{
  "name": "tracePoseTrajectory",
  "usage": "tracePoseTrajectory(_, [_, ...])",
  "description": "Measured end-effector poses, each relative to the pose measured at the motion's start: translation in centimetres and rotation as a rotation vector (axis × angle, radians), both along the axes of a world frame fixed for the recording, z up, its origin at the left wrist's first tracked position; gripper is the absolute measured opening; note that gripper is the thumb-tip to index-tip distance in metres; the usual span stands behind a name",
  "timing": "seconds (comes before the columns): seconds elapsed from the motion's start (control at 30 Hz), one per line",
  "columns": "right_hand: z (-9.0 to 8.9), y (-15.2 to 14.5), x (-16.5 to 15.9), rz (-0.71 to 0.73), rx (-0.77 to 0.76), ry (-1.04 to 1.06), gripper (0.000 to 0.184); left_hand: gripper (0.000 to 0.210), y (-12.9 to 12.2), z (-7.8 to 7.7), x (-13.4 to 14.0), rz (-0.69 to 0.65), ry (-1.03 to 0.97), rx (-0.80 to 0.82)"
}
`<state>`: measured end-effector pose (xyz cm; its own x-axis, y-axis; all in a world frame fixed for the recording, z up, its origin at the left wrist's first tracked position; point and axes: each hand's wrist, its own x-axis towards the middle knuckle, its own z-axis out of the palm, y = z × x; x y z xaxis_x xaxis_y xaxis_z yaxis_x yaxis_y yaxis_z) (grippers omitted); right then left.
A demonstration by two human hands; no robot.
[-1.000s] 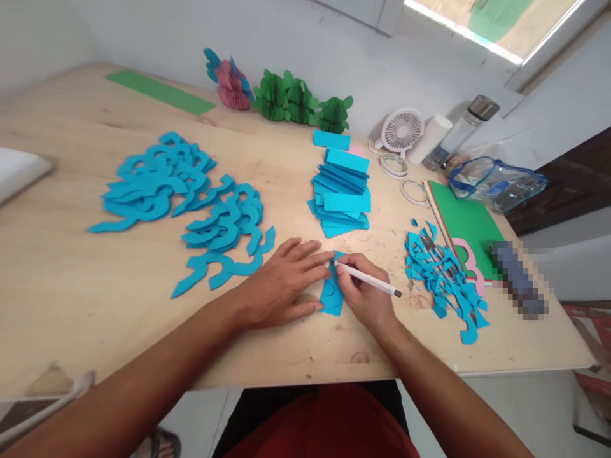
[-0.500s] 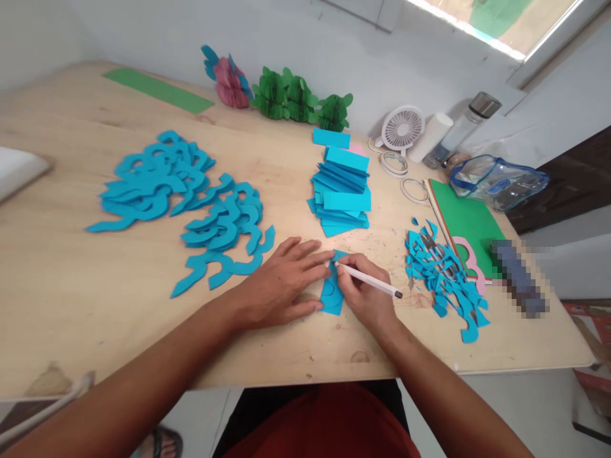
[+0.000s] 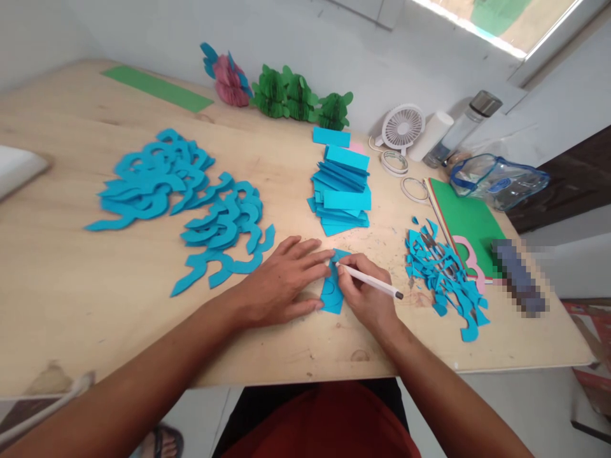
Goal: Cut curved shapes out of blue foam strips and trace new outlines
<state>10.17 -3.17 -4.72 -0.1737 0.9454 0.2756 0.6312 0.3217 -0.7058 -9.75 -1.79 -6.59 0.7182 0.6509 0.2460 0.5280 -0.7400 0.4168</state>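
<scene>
A small blue paper rectangle (image 3: 333, 296) lies on the table between my hands, with a curved drawn line on it. My left hand (image 3: 286, 280) lies flat with fingers spread, its fingertips touching the left edge of that paper. In my right hand (image 3: 365, 286) is a white pen (image 3: 370, 280) with a dark end, held in a writing grip, its tip at the upper part of the paper. Behind the hands sits a stack of blue paper strips (image 3: 341, 200). Wavy blue paper cutouts (image 3: 224, 219) lie left of my left hand, beside a bigger pile of cutouts (image 3: 157, 172).
Blue paper scraps (image 3: 442, 270) lie right of my right hand, beside a green paper pad (image 3: 470, 222) and a pink curved cutout (image 3: 468, 254). Along the back stand green paper decorations (image 3: 286, 95), a small fan (image 3: 403, 127), a bottle (image 3: 463, 130) and tape rolls (image 3: 394, 162).
Hands, pen and paper hold almost the same place. Only a very slight shift of the whole view shows.
</scene>
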Motion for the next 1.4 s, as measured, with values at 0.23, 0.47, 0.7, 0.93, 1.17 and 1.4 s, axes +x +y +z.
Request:
tracePoseTrajectory(0.23, [0.06, -0.17, 0.05, -0.01, -0.003, -0.006, 0.011, 0.046, 0.04, 0.31, 0.1, 0.0, 0.004, -0.017])
tracePoseTrajectory(0.47, [0.26, -0.31, 0.03, -0.022, -0.014, -0.005, 0.011, 0.046, 0.01, 0.28, 0.05, 0.004, 0.006, -0.03])
tracePoseTrajectory(0.7, [0.41, -0.52, 0.09, -0.037, -0.05, -0.015, 0.011, 0.046, -0.03, 0.27, 0.02, 0.007, 0.008, -0.034])
tracePoseTrajectory(0.93, [0.65, -0.7, 0.15, -0.034, -0.071, -0.005, 0.011, 0.045, -0.01, 0.32, 0.01, 0.005, -0.012, -0.029])
tracePoseTrajectory(1.17, [0.62, -0.69, 0.13, -0.036, -0.059, -0.013, 0.011, 0.046, -0.02, 0.24, -0.01, 0.006, 0.009, -0.025])
tracePoseTrajectory(1.4, [0.66, -0.72, 0.14, -0.041, -0.071, -0.012, 0.011, 0.046, -0.01, 0.38, 0.03, 0.006, 0.0, -0.027])
